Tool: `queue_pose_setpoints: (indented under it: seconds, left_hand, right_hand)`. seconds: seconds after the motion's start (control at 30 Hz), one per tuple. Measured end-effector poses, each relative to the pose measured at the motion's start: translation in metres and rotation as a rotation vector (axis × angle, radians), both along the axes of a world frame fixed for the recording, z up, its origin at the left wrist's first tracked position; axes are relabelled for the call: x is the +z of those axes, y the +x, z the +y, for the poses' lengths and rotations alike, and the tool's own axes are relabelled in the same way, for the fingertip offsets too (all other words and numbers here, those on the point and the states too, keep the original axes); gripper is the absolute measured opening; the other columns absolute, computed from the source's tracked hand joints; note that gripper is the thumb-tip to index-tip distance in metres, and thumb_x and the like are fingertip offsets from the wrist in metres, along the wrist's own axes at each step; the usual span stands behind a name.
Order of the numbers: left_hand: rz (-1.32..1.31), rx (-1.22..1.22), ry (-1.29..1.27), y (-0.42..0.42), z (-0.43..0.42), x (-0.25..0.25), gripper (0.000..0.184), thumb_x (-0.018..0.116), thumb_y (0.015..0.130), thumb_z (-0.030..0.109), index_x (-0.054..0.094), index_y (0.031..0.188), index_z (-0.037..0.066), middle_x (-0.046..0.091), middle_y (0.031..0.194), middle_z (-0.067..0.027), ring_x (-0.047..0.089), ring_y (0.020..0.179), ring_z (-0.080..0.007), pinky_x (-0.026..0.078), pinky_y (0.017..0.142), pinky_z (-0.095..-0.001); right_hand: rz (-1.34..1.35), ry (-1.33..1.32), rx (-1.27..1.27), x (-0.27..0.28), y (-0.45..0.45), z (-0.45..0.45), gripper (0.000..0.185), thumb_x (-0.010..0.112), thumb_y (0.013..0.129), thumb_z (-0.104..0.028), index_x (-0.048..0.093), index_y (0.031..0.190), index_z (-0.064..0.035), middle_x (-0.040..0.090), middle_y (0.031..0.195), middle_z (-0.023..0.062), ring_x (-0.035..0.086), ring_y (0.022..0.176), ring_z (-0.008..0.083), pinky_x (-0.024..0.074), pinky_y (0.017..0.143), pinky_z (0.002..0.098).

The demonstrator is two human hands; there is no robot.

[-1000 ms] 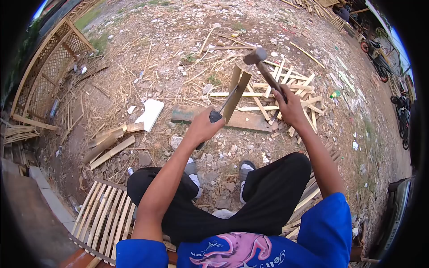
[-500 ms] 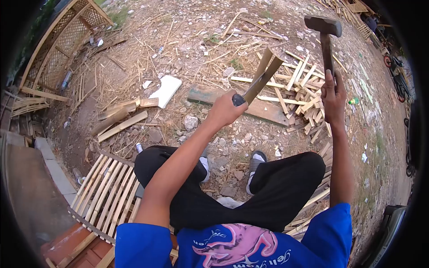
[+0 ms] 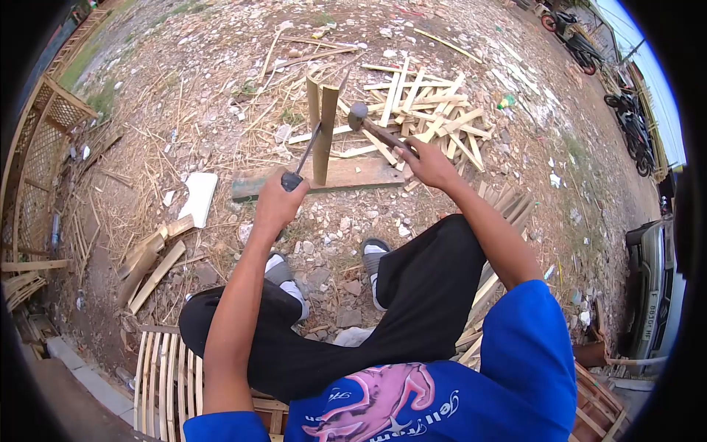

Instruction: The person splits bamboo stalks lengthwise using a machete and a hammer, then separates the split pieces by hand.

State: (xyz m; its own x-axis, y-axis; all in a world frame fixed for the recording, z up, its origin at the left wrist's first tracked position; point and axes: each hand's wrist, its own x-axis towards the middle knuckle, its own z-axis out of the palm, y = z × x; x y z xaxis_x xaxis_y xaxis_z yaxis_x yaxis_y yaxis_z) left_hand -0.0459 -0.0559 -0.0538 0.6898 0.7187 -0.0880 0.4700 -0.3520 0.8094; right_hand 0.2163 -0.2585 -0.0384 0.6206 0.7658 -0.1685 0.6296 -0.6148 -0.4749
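My left hand (image 3: 278,200) is closed around the dark handle of a large knife (image 3: 308,152). The blade sits in a split length of bamboo (image 3: 326,140), whose two sides spread apart at the top. That bamboo stands nearly upright on a weathered wooden plank (image 3: 368,172) lying on the ground. In my right hand (image 3: 433,169) is a sledge hammer (image 3: 383,135), gripped by its wooden handle. Its metal head is just right of the bamboo, apart from it as far as I can see. Part of the blade is hidden by the bamboo.
Behind the plank lies a heap of split strips (image 3: 420,103). Thicker pieces (image 3: 151,261) and a white slab (image 3: 197,197) rest to the left. A slatted panel (image 3: 166,376) is at lower left, a parked vehicle (image 3: 652,287) at right. Stones and straw litter the ground.
The hammer has come down from its raised position at the right toward the bamboo. The bamboo, tilted and lifted before, now stands upright on the plank, with the knife still in it. The view has shifted.
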Motion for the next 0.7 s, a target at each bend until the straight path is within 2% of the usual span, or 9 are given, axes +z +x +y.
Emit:
queue_pose_setpoints:
  seconds: [0.1,0.17,0.23,0.33,0.43,0.47,0.57,0.63,0.7]
  left_hand:
    - [-0.005,0.023,-0.022,0.001,0.003,0.000,0.036,0.068,0.080,0.033,0.060,0.085,-0.001,0.060,0.073,-0.0128,0.057,0.067,-0.0233,0.046,0.066,-0.0381]
    - [-0.012,0.022,-0.030,0.004,0.004,-0.005,0.036,0.068,0.080,0.033,0.060,0.085,-0.001,0.060,0.073,-0.0124,0.056,0.067,-0.0226,0.045,0.065,-0.0375]
    - [0.008,0.007,0.003,0.006,0.002,-0.008,0.036,0.068,0.079,0.033,0.060,0.086,-0.001,0.060,0.073,-0.0117,0.056,0.066,-0.0220,0.045,0.065,-0.0373]
    - [0.001,-0.007,0.019,0.009,0.004,-0.007,0.036,0.068,0.079,0.033,0.060,0.087,-0.001,0.060,0.073,-0.0117,0.056,0.066,-0.0221,0.046,0.065,-0.0373]
    - [-0.038,0.031,-0.034,0.005,0.004,-0.004,0.037,0.068,0.079,0.033,0.060,0.087,-0.002,0.061,0.073,-0.0130,0.057,0.067,-0.0228,0.046,0.066,-0.0375]
    - [-0.040,0.028,-0.040,0.005,0.006,-0.007,0.037,0.068,0.079,0.033,0.060,0.087,-0.002,0.061,0.073,-0.0135,0.058,0.067,-0.0232,0.046,0.066,-0.0376]
    - [-0.020,0.027,-0.009,0.003,0.007,-0.008,0.038,0.068,0.079,0.034,0.060,0.088,-0.002,0.062,0.073,-0.0147,0.058,0.067,-0.0240,0.047,0.066,-0.0380]
    - [0.000,0.018,0.001,-0.001,0.006,-0.012,0.038,0.067,0.079,0.034,0.060,0.088,-0.002,0.062,0.074,-0.0150,0.059,0.067,-0.0244,0.047,0.066,-0.0383]
    - [-0.009,0.011,-0.002,0.001,0.010,-0.011,0.038,0.067,0.079,0.034,0.060,0.088,-0.002,0.063,0.074,-0.0150,0.059,0.066,-0.0248,0.047,0.066,-0.0385]
  right_hand:
    - [0.116,0.345,-0.167,0.002,-0.009,0.010,0.048,0.050,0.099,-0.046,0.057,0.111,0.0009,0.064,0.083,0.0235,0.063,0.078,0.0371,0.0457,0.072,0.0459]
    - [0.061,0.530,-0.147,0.006,-0.008,0.015,0.045,0.051,0.100,-0.042,0.057,0.110,0.0007,0.064,0.081,0.0239,0.063,0.075,0.0373,0.0460,0.070,0.0456]
    - [-0.036,0.514,-0.107,0.031,-0.014,0.019,0.041,0.052,0.099,-0.040,0.056,0.106,0.0004,0.062,0.074,0.0253,0.063,0.071,0.0418,0.0460,0.067,0.0468]
    - [-0.073,0.234,0.004,0.028,-0.009,0.026,0.042,0.049,0.099,-0.044,0.056,0.110,-0.0030,0.064,0.081,0.0265,0.063,0.078,0.0449,0.0471,0.072,0.0532]
    - [-0.159,0.072,0.101,0.012,-0.008,0.025,0.041,0.048,0.099,-0.044,0.057,0.111,-0.0058,0.065,0.085,0.0249,0.064,0.083,0.0440,0.0480,0.075,0.0539]
    - [-0.108,0.035,0.079,0.011,-0.011,0.024,0.041,0.049,0.098,-0.044,0.057,0.113,-0.0071,0.066,0.088,0.0238,0.064,0.086,0.0434,0.0489,0.077,0.0531]
    - [-0.022,0.208,0.048,0.020,-0.021,0.023,0.043,0.052,0.098,-0.043,0.059,0.111,-0.0029,0.065,0.083,0.0237,0.064,0.080,0.0422,0.0487,0.073,0.0485]
    - [-0.050,0.320,-0.030,0.039,-0.022,0.032,0.044,0.052,0.099,-0.044,0.059,0.108,-0.0011,0.064,0.078,0.0217,0.065,0.074,0.0370,0.0478,0.069,0.0453]
    - [-0.053,0.514,-0.068,0.083,-0.032,0.041,0.048,0.052,0.099,-0.048,0.058,0.105,-0.0008,0.060,0.070,0.0141,0.059,0.063,0.0241,0.0449,0.060,0.0391]
